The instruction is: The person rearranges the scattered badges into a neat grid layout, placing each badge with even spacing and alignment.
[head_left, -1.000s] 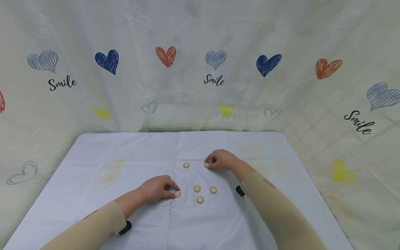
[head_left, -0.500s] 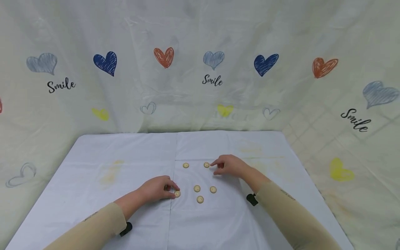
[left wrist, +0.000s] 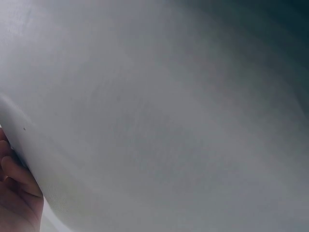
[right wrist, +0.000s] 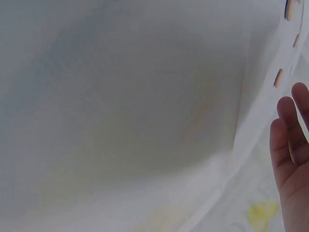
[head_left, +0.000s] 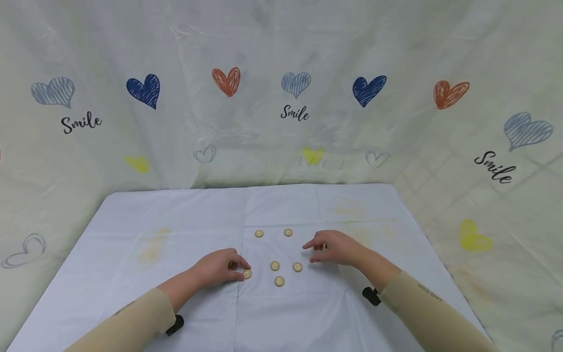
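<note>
In the head view, my left hand [head_left: 218, 266] pinches a round wooden button [head_left: 247, 274] between thumb and forefinger, down at the tablecloth. My right hand [head_left: 335, 247] is held over the cloth with nothing in it, its fingers loosely extended toward the left. The button nearest those fingertips on the far side is a pale wooden one [head_left: 288, 232]. To its left lies another button [head_left: 259, 233]. Closer to me, between both hands, three more sit in a loose group: a left button [head_left: 274, 266], a right button [head_left: 297, 267] and a front button [head_left: 279, 281].
A white tablecloth [head_left: 189, 210] with creases and faint yellow stains covers the table. Behind it hangs a pale curtain [head_left: 255, 122] printed with hearts and "Smile". Small dark cameras are worn at my wrists, such as the right wrist camera [head_left: 371, 296].
My right hand has let go of the far-right button, leaving it on the cloth, and has drawn back to the right and toward me. The left hand keeps its pinch in place.
</note>
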Available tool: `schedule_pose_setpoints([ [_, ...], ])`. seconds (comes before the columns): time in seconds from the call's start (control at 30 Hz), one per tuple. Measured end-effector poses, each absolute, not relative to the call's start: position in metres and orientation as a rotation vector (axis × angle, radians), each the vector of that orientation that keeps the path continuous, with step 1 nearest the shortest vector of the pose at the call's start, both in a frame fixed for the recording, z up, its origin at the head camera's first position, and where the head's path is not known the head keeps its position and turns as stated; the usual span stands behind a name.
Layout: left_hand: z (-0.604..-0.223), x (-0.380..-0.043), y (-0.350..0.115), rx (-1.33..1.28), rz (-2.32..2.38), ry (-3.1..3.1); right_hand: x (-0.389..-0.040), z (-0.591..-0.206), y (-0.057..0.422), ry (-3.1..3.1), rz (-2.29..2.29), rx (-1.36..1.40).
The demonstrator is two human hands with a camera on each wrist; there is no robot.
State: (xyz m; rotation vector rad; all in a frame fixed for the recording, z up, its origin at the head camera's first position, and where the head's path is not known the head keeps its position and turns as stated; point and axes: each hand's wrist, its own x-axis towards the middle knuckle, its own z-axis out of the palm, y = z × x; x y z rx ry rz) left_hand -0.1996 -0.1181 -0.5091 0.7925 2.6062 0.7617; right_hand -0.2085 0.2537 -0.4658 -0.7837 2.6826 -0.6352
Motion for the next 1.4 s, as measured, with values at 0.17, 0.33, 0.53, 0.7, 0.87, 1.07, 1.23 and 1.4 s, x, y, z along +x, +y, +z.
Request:
schedule_pose_setpoints([
  [0.17, -0.509, -0.199, -0.118, 0.800, 0.752, 2.612, -0.206, -0.466, 0.252, 2.668, -0.620, -0.843],
  [0.33, -0.505, -0.198, -0.116, 0.810, 0.752, 2.616, -0.205, -0.469, 0.250, 2.655, -0.608, -0.897],
  [0.53, -0.500, -0.197, -0.115, 0.814, 0.752, 2.612, -0.207, -0.476, 0.245, 2.639, -0.541, -0.968],
  [0.7, -0.499, -0.196, -0.117, 0.817, 0.757, 2.609, -0.209, -0.478, 0.238, 2.622, -0.484, -1.023],
  [0.87, -0.499, -0.196, -0.119, 0.820, 0.759, 2.605, -0.210, -0.476, 0.229, 2.594, -0.451, -1.036],
  [1.07, -0.500, -0.197, -0.117, 0.823, 0.753, 2.603, -0.212, -0.477, 0.224, 2.589, -0.419, -1.027],
  [1.23, -0.500, -0.197, -0.116, 0.816, 0.756, 2.598, -0.212, -0.479, 0.223, 2.591, -0.397, -1.042],
  [1.4, -0.501, -0.197, -0.116, 0.821, 0.754, 2.596, -0.210, -0.476, 0.223, 2.593, -0.399, -1.083],
])
